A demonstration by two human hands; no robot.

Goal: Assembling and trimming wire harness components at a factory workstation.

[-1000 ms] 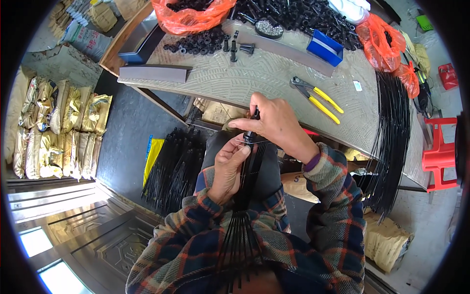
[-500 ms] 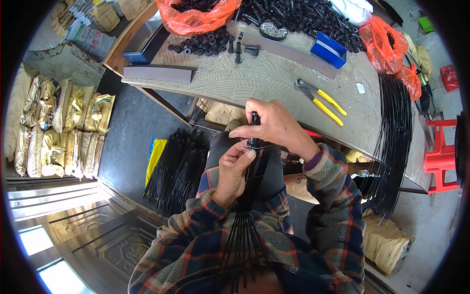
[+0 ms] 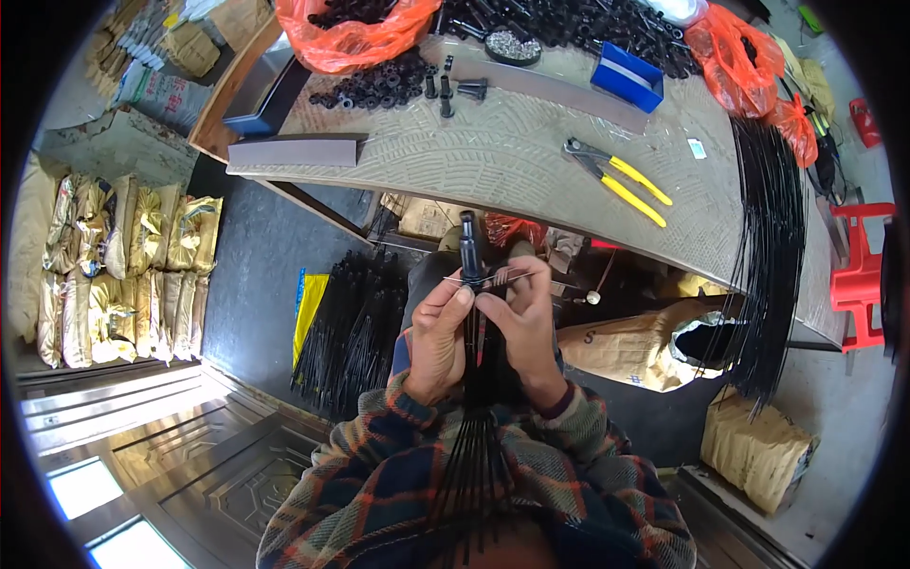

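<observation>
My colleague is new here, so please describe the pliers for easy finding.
Find the big table. On its right half, below the blue box in the picture, lie the pliers. Two yellow handles set them apart from the black parts.

A blue box is being carried by the counter toward its far side. To the counter's right, a red stool is being supported by the floor. A brown paper sack is being partly overhung by the counter's edge. At the left, tan bags are being kept in two rows; below them, a panelled door is being brightened by light.
</observation>
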